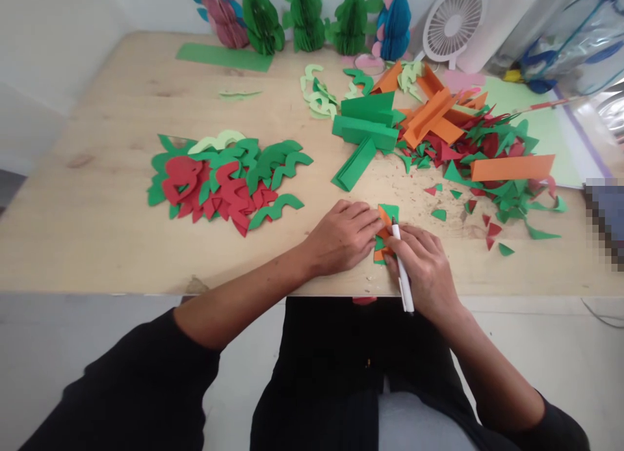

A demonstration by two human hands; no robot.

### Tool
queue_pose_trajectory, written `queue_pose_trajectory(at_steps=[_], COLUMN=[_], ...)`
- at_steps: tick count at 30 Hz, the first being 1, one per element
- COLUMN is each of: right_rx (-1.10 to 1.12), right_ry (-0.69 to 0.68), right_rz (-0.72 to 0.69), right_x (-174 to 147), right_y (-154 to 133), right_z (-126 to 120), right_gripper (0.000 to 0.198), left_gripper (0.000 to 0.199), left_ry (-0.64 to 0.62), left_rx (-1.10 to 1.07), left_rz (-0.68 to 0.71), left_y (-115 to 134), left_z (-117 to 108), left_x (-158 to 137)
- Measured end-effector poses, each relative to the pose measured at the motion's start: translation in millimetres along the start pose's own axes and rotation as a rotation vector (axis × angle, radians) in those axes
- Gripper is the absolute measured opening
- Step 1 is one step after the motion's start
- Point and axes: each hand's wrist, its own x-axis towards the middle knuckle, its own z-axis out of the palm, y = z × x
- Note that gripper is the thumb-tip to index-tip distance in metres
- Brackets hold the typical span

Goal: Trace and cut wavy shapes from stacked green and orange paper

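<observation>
A white pen [402,275] is gripped in my right hand [426,266], its dark tip pointing away from me. Under the tip lies a green paper strip [391,212] near the table's front edge, with a wavy orange paper cutout [385,220] on top of it. My left hand [344,236] lies over the left side of these papers, fingers stretched out and pressing down. My hands cover part of both papers. Whether the pen tip touches the paper I cannot tell.
Red and green wavy cutouts [229,184] are heaped left. Folded green strips [365,129], folded orange strips [431,116] and paper scraps [517,197] spread at right. Along the back stand honeycomb paper figures [307,19] and a white fan [454,23].
</observation>
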Motion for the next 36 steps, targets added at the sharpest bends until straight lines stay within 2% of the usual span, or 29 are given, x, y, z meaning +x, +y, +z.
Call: queue_pose_trajectory(at_steps=[17,27,36], right_rx=[-0.001,-0.017,-0.004], right_ry=[0.009,0.012,0.005], right_rz=[0.006,-0.001,0.009], right_x=[0.9,0.6,0.6], right_y=[-1.2,-0.8,-1.6], right_z=[-1.3,-0.5,-1.0], right_gripper=[0.015,0.014,0.015], left_gripper=[0.029,0.036,0.039], left_ry=[-0.020,-0.122,-0.145], left_rx=[-0.032,-0.081,-0.102], left_rz=[0.000,0.019,0.017], left_y=[-0.1,-3.6,-3.7], left_z=[-4.6,-11.7,-14.3], left_x=[0.8,0.0,0.3])
